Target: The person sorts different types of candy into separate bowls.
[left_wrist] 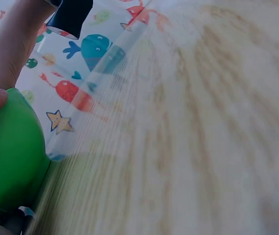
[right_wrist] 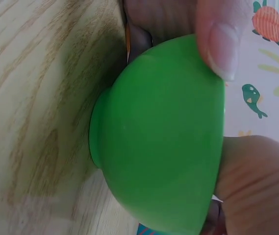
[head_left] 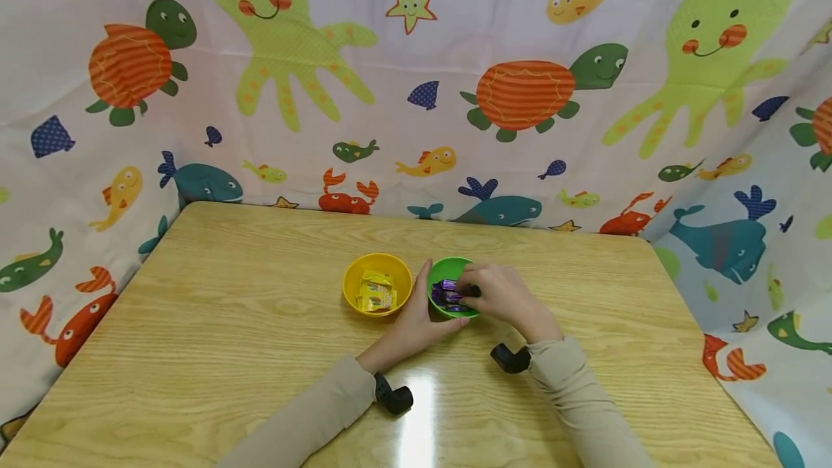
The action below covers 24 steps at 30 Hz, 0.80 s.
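A green bowl (head_left: 450, 261) stands on the table with several purple-wrapped sweets (head_left: 448, 297) inside. My left hand (head_left: 416, 323) holds this bowl, fingers along its left side and thumb at the near rim. In the right wrist view the left thumb (right_wrist: 222, 51) presses on the green bowl's rim (right_wrist: 164, 132). From the right, my right hand (head_left: 503, 296) reaches into the bowl with bent fingers at the sweets. Whether a sweet is between its fingertips is hidden. The bowl's outer wall (left_wrist: 12, 152) also shows in the left wrist view.
A yellow bowl (head_left: 352, 269) with several yellow-wrapped sweets (head_left: 376, 292) stands just left of the left hand. The wooden table (head_left: 227, 309) ends at a patterned sea-animal curtain (head_left: 390, 71) behind and at the sides. A black wrist device (head_left: 393, 397) sits at each cuff.
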Tool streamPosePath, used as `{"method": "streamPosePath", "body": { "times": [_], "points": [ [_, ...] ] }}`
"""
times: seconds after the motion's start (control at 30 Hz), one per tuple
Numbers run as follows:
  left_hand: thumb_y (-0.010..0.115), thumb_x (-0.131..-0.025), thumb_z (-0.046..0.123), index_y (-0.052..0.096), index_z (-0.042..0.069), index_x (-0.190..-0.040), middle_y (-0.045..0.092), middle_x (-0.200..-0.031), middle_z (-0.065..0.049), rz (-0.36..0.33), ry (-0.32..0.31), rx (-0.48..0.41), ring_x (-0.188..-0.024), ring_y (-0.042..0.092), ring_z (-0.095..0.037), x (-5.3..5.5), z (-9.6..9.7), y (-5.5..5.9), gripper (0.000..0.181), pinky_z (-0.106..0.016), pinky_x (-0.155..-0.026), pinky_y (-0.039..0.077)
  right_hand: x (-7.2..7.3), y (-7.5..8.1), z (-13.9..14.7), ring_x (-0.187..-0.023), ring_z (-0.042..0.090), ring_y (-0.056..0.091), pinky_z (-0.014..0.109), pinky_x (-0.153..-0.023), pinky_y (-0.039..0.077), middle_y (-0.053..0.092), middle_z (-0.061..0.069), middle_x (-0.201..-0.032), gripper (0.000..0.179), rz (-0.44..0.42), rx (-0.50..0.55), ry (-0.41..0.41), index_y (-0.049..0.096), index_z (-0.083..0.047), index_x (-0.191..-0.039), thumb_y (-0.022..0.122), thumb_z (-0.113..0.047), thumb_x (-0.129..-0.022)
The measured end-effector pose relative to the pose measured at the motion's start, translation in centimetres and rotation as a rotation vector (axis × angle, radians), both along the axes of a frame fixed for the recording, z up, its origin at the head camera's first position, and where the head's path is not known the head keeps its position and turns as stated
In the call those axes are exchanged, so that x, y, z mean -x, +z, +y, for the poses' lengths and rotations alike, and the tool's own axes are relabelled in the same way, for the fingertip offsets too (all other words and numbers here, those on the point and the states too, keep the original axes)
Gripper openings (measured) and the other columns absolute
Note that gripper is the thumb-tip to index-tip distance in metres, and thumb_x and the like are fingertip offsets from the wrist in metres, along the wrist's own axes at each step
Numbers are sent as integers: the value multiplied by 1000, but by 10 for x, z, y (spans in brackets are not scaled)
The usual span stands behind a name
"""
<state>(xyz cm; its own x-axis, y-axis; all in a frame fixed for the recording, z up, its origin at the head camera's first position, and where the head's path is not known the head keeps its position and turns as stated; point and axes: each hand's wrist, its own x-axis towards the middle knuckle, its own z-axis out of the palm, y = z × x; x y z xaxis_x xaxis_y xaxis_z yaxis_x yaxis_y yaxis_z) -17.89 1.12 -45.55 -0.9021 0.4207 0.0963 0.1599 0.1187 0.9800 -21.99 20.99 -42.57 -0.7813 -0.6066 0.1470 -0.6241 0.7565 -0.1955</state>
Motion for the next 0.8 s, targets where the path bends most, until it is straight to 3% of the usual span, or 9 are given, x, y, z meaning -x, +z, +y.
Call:
{"method": "streamPosePath", "body": {
  "times": [0.27, 0.33, 0.57, 0.8],
  "points": [
    [76, -88, 13, -4, 7, -158, 11, -161, -22, -11, -3, 8, -147, 20, -34, 0, 1, -1, 107, -48, -118, 19, -2, -3, -1, -79, 13, 64, 36, -71, 56, 66, -4, -91, 14, 23, -11, -12, 78, -16, -92, 85, -19, -79],
    [76, -87, 12, -4, 9, -158, 11, -162, -21, -18, 2, 5, -147, 20, -33, 1, 3, -5, 108, -48, -118, 18, -2, -3, -1, -79, 13, 64, 35, -70, 55, 66, -4, -91, 13, 21, -14, -16, 78, -16, -91, 85, -19, -80],
    [79, -85, 24, -5, 15, -160, 10, -164, -10, 13, 24, 13, -147, 21, -22, 18, 8, -39, 113, -44, -119, 17, -5, 5, -1, -79, 15, 65, 34, -68, 55, 65, -2, -93, 14, 8, 35, -34, 78, -14, -93, 84, -20, -81],
    [78, -86, 32, -11, 12, -159, -2, -165, -10, 18, 37, 77, -150, 9, -23, 17, 6, -39, 116, -47, -119, 14, -11, 14, 1, -77, 16, 65, 31, -64, 53, 66, -1, -92, 14, 18, 106, -28, 78, -13, -92, 83, -22, -82]
  ]
}}
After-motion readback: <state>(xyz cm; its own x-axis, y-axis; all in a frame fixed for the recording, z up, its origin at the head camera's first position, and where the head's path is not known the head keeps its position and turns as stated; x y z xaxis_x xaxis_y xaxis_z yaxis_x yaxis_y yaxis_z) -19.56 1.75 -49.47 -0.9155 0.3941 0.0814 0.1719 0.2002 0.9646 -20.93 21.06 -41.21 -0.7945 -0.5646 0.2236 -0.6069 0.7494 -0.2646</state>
